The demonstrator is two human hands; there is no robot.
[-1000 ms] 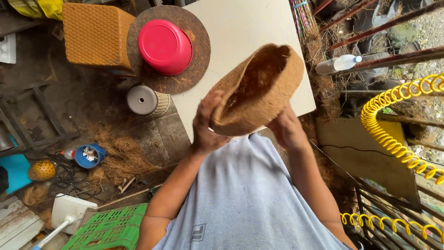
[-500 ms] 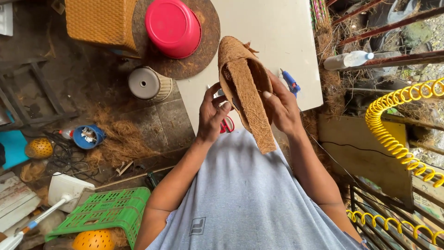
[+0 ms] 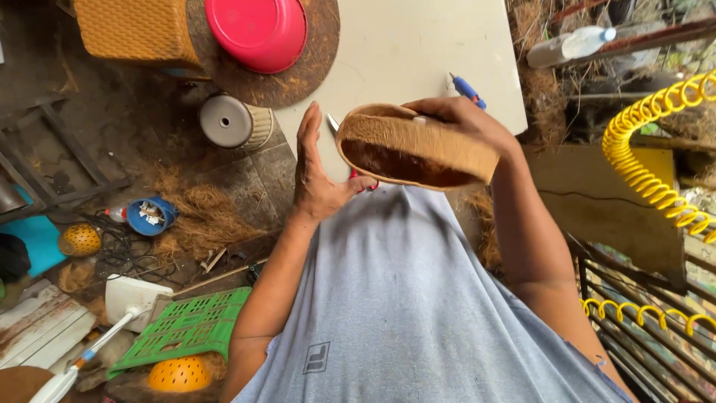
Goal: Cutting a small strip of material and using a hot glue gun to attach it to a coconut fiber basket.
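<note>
My right hand [image 3: 464,119] grips the far rim of a brown coconut-fibre bowl [image 3: 414,147], held on its side above my lap with its dark hollow facing me. My left hand [image 3: 315,173] is flat and open just left of the bowl, thumb reaching toward its lower edge, fingers pointing up. Behind the bowl, scissors with red handles [image 3: 350,160] lie on the pale board [image 3: 403,52], mostly hidden. A blue-handled tool [image 3: 467,89] lies on the board beyond my right hand.
A red bowl [image 3: 256,30] sits on a round brown fibre mat [image 3: 309,67] beside a woven orange box [image 3: 130,30]. A grey roll [image 3: 227,122], loose fibre [image 3: 198,216], a green crate [image 3: 183,328] and a yellow coiled hose [image 3: 656,149] surround me.
The bowl has turned from upright edge-on to lying sideways. My left hand has come off it and opened; my right hand alone holds it now.
</note>
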